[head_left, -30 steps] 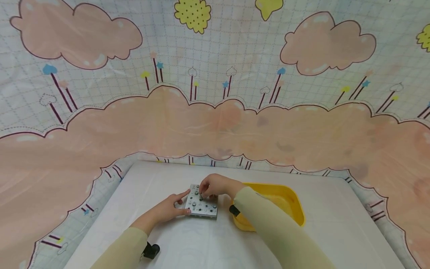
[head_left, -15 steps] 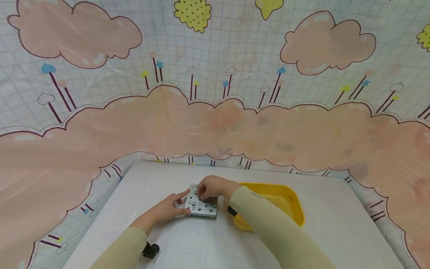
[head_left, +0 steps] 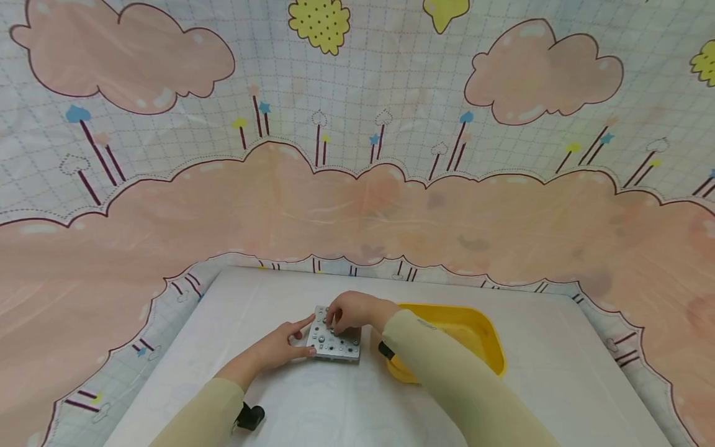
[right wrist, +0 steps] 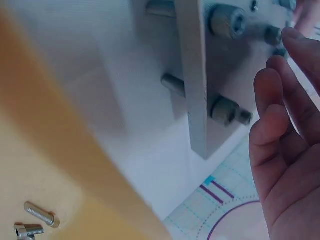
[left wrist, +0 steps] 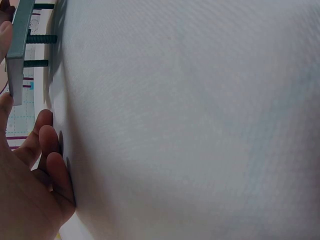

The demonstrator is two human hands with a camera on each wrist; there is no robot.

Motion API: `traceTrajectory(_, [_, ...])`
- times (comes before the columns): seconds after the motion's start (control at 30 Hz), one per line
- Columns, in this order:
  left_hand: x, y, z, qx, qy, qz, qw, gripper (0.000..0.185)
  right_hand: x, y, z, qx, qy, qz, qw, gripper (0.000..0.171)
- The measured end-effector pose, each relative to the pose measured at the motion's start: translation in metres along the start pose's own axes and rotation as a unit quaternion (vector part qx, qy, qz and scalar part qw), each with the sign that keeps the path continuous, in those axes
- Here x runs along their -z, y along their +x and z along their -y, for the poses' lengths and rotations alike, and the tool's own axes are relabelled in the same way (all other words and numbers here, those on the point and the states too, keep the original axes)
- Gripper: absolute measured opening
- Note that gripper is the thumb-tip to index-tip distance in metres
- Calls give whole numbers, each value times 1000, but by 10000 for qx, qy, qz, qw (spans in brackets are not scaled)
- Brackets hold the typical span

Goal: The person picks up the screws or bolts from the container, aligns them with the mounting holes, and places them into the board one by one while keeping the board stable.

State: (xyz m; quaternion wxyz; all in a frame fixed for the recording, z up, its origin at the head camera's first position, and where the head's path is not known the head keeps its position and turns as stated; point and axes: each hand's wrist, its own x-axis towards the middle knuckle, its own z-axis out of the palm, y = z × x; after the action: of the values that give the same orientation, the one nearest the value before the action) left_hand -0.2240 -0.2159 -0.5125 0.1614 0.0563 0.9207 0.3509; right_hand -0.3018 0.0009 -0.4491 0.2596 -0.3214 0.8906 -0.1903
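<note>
A small grey metal plate (head_left: 341,347) studded with screws stands on the white table (head_left: 290,397), raised on screw shanks (left wrist: 42,38) that poke out beneath it. My left hand (head_left: 309,336) grips the plate's left edge (left wrist: 18,50) between index finger and thumb, while its other fingers (left wrist: 54,165) curl against the table. My right hand (head_left: 337,323) hovers over the plate's far part, fingertips (right wrist: 292,40) pinching a screw (right wrist: 273,35) set in the plate (right wrist: 197,80). Other screw heads (right wrist: 227,20) show on its face.
A yellow tray (head_left: 486,338) sits just right of the plate, under my right forearm; two loose screws (right wrist: 40,214) lie in the tray (right wrist: 60,165). A cartoon cloud-print cloth (head_left: 357,186) hangs behind and around the table.
My right hand has sunk slightly onto the plate, and the dark screw seen under its fingers a second ago is now covered. The left hand and plate have stayed put.
</note>
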Motion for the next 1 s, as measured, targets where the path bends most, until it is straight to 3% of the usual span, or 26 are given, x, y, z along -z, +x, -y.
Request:
traceTrajectory(0.37, [0, 0, -3, 63, 148, -25, 9999, 88, 25, -20, -20, 428, 502, -409, 9970, 15])
traceTrajectory(0.53, [-1, -1, -5, 38, 117, -80, 9999, 88, 35, -37, -33, 430, 877, -632, 9932, 20])
traceTrajectory(0.7, [-1, -1, -4, 1, 94, -109, 9999, 88, 41, -58, -54, 327, 1155, -842, 9892, 14])
traceTrajectory(1.0, [-2, 0, -1, 7, 61, -61, 10000, 89, 36, -99, -102, 118, 1350, -1021, 9855, 12])
